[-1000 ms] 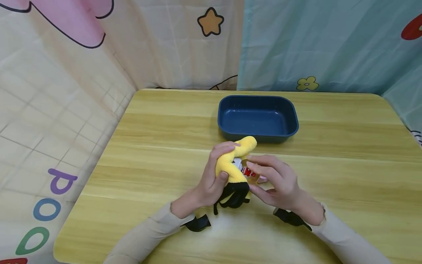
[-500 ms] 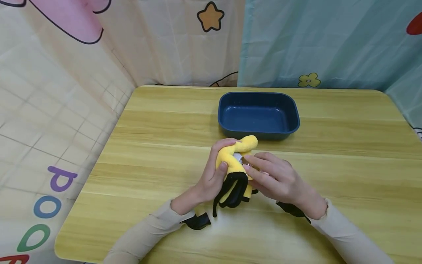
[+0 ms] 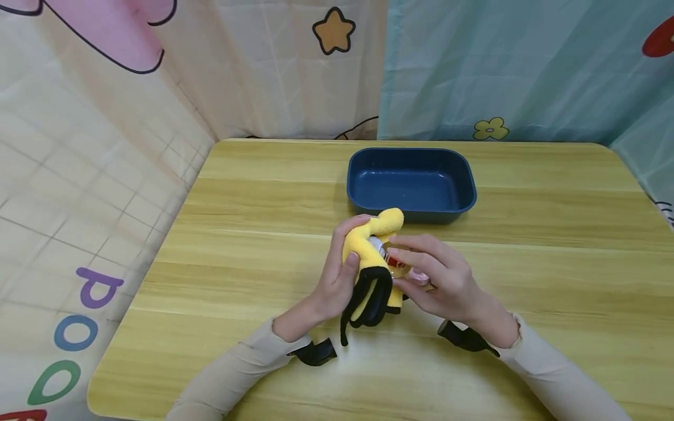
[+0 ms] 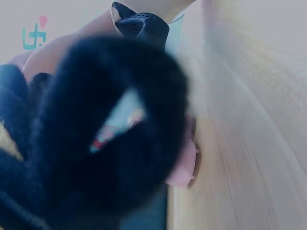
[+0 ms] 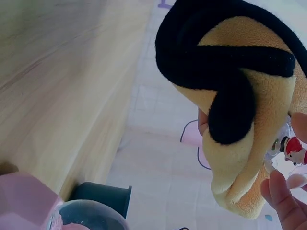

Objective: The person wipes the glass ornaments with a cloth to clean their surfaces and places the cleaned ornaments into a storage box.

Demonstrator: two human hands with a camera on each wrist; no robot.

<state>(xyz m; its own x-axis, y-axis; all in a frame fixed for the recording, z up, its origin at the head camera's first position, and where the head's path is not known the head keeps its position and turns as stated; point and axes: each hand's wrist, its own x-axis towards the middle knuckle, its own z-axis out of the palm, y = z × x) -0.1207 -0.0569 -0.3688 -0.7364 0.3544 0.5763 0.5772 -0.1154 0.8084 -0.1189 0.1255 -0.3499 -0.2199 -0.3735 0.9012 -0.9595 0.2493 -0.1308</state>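
Observation:
My left hand (image 3: 337, 283) holds a soft yellow plush piece (image 3: 363, 248) with black trim and black loops, fingers round its left side and thumb on the front. At its opening on the right sits a clear globe (image 3: 395, 264) with small red and white figures inside. Fingers of my right hand (image 3: 442, 280) pinch the globe, which is partly covered by the plush. In the right wrist view, the figures (image 5: 290, 148) show between finger and thumb, beside the plush (image 5: 235, 129). A blurred black loop (image 4: 158, 143) fills much of the left wrist view.
A dark blue rectangular basin (image 3: 411, 213) stands behind the hands. A pink object (image 3: 419, 276) shows beyond the right fingers; in the right wrist view a pink faceted base (image 5: 24, 201) with a clear dome is near the basin. Curtains back the wooden table (image 3: 237, 222).
The plush has shifted slightly up and left in my left hand. My right fingers have moved over the globe and eased apart a little, showing more of its red part than half a second ago.

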